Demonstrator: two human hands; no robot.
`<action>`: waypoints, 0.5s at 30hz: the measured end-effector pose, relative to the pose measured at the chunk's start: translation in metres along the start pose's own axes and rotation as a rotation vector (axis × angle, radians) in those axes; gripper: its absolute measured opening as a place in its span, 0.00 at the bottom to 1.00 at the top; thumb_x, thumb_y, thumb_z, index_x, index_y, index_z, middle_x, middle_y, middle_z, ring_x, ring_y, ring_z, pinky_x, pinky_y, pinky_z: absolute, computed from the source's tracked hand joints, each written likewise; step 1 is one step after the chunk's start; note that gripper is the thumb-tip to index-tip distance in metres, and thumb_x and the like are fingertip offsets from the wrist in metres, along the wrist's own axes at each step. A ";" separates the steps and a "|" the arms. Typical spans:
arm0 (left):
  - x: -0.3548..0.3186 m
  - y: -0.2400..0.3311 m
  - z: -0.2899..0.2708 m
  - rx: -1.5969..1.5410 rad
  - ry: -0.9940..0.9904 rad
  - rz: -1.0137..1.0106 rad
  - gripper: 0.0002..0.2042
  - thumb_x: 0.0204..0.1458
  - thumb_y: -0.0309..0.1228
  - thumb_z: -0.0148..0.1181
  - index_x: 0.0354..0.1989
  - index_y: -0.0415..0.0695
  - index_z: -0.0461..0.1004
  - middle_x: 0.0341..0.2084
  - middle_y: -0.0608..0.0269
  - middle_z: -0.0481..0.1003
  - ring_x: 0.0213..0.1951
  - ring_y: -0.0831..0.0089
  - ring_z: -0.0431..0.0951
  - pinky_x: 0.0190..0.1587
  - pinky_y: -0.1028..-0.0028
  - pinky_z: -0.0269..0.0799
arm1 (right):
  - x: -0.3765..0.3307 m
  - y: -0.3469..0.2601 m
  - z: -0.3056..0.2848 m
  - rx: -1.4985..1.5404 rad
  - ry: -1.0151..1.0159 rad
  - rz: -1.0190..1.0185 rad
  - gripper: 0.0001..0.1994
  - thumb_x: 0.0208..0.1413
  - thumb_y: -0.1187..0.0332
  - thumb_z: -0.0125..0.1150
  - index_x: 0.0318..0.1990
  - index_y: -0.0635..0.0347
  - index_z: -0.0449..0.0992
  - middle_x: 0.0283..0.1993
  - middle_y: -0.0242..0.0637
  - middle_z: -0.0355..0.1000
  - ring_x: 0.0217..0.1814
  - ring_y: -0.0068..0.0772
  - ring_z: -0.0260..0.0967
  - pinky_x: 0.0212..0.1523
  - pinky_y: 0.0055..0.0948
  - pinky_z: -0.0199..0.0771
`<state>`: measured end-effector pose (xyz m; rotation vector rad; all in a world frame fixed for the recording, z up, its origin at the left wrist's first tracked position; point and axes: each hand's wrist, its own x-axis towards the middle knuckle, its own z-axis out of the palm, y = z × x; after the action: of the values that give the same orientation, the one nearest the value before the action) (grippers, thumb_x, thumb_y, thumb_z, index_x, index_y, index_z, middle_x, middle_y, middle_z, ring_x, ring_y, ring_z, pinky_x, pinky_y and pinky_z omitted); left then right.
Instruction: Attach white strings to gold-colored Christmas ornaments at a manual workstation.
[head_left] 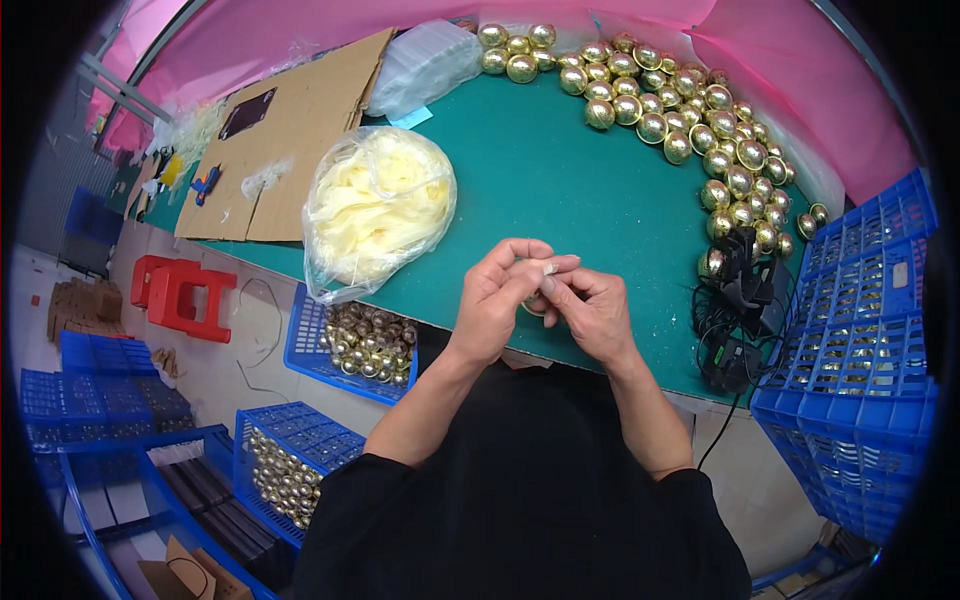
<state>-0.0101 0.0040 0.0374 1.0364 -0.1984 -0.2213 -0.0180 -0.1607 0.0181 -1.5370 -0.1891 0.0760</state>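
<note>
My left hand (492,303) and my right hand (594,313) meet over the near edge of the green table (590,190). Both are closed, with thumbs and fingertips pressed together. A small whitish piece (549,269) shows between the fingertips; its kind is too small to tell. Under the fingers, part of a curved gold rim (534,303) peeks out, the rest hidden by my hands. Left of my left hand lies a clear plastic bag (330,258) of pale yellow, thin, soft material (388,190).
Shiny gold balls (652,127) line the table's back and right. Black cables and adapters (735,362) lie at the right edge, beside stacked blue crates (850,390). Cardboard (300,110) covers the left end. Below stand a red stool (190,295) and a blue basket (300,350) of gold balls.
</note>
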 end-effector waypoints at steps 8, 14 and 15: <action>-0.004 -0.009 -0.008 0.052 0.049 -0.011 0.13 0.66 0.30 0.63 0.52 0.34 0.73 0.47 0.44 0.83 0.46 0.70 0.83 0.50 0.71 0.79 | -0.003 0.005 0.003 0.034 -0.011 0.088 0.12 0.68 0.64 0.65 0.38 0.66 0.85 0.29 0.33 0.81 0.26 0.16 0.72 0.26 0.20 0.69; -0.003 -0.012 -0.014 0.052 0.083 0.010 0.13 0.65 0.30 0.65 0.51 0.34 0.73 0.46 0.45 0.84 0.46 0.69 0.84 0.52 0.70 0.79 | -0.010 0.009 0.006 0.021 -0.026 0.093 0.11 0.68 0.65 0.65 0.39 0.65 0.85 0.29 0.33 0.81 0.26 0.16 0.71 0.26 0.21 0.69; -0.003 -0.012 -0.014 0.061 0.086 0.001 0.13 0.65 0.29 0.64 0.51 0.33 0.73 0.45 0.45 0.84 0.47 0.69 0.84 0.53 0.69 0.79 | -0.010 0.009 0.006 0.020 -0.027 0.093 0.11 0.68 0.65 0.65 0.39 0.65 0.85 0.29 0.33 0.81 0.26 0.16 0.71 0.26 0.21 0.69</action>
<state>-0.0104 0.0104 0.0203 1.1044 -0.1288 -0.1700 -0.0285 -0.1558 0.0086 -1.5254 -0.1384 0.1719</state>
